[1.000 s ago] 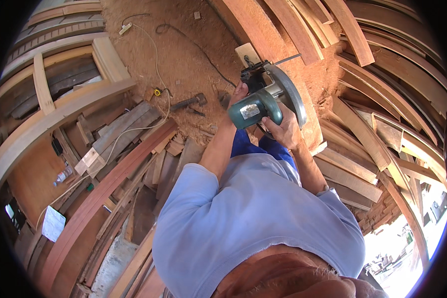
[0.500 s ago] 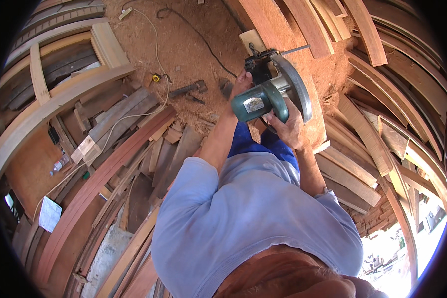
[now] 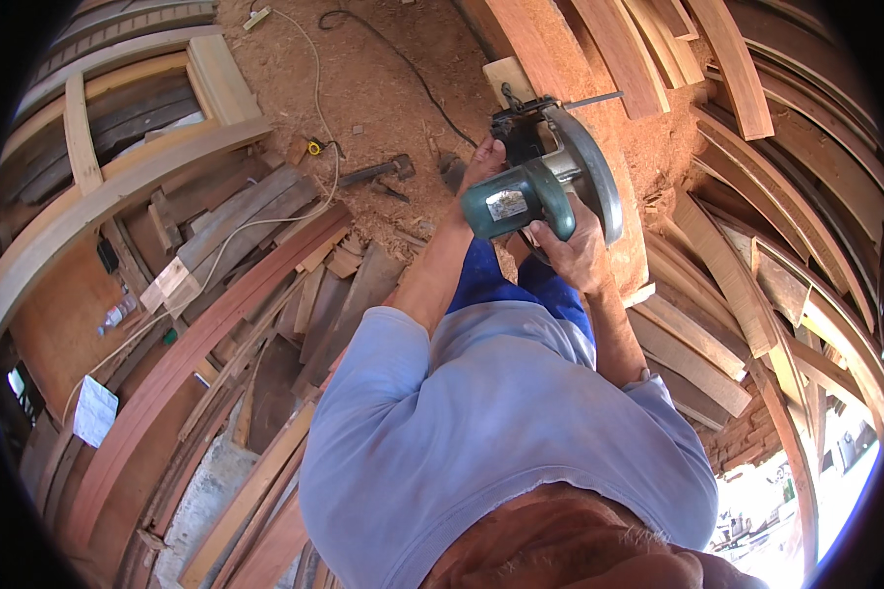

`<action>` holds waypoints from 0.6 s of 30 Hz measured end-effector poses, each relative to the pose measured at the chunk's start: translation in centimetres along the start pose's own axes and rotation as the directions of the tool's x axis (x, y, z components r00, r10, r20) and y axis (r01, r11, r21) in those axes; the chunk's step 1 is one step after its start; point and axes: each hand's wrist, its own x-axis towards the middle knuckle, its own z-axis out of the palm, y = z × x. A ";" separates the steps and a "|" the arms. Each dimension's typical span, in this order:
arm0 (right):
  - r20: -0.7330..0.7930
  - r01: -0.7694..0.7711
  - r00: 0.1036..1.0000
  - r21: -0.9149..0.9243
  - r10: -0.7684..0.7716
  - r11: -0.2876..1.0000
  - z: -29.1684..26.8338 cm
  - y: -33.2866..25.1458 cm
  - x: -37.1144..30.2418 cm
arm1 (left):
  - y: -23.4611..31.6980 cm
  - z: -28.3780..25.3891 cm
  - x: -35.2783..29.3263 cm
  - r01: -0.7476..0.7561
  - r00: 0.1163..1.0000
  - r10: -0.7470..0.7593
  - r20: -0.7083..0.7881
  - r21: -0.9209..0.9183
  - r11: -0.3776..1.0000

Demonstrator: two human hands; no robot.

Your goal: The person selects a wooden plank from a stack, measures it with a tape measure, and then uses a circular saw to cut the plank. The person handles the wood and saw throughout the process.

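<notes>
A green circular saw (image 3: pixel 501 203) with a grey blade guard rests over a reddish wooden plank (image 3: pixel 631 257) in front of my body. My right hand (image 3: pixel 578 253) is wrapped round its curved rear handle. At the saw's left front side, my left hand (image 3: pixel 483 163) grips it near the dark base, the fingertips partly hidden. A thin metal rod (image 3: pixel 596 99) sticks out to the right from the front of the saw. Beyond the base lies a pale wood block (image 3: pixel 507 79). The blade itself is hidden by the guard.
Sawdust covers the floor (image 3: pixel 393 108), where a dark cord (image 3: pixel 424 86) and a hammer-like tool (image 3: pixel 378 172) lie. A yellow tape measure (image 3: pixel 314 147) is left of it. Stacked boards (image 3: pixel 221 324) and a wooden frame (image 3: pixel 81 137) crowd the left; curved planks (image 3: pixel 727 245) fill the right.
The whole view has shifted slightly, with the surroundings a little to the right. Both hands keep their hold on the saw, which shows no clear movement along the plank.
</notes>
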 end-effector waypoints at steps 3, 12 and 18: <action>-0.001 0.013 1.000 0.004 -0.013 1.000 -0.1 -0.2 0.0 | 0.2 0.4 -0.1 -0.001 1.000 0.001 -0.016 -0.013 1.000; 0.010 0.044 0.999 0.003 -0.044 0.999 -0.1 0.1 0.1 | 0.5 1.0 -0.4 0.014 0.999 -0.013 -0.042 0.020 1.000; 0.009 0.058 0.998 0.016 -0.058 0.998 -0.1 -0.2 0.4 | 0.5 0.8 -0.1 0.008 0.999 -0.007 -0.036 0.024 1.000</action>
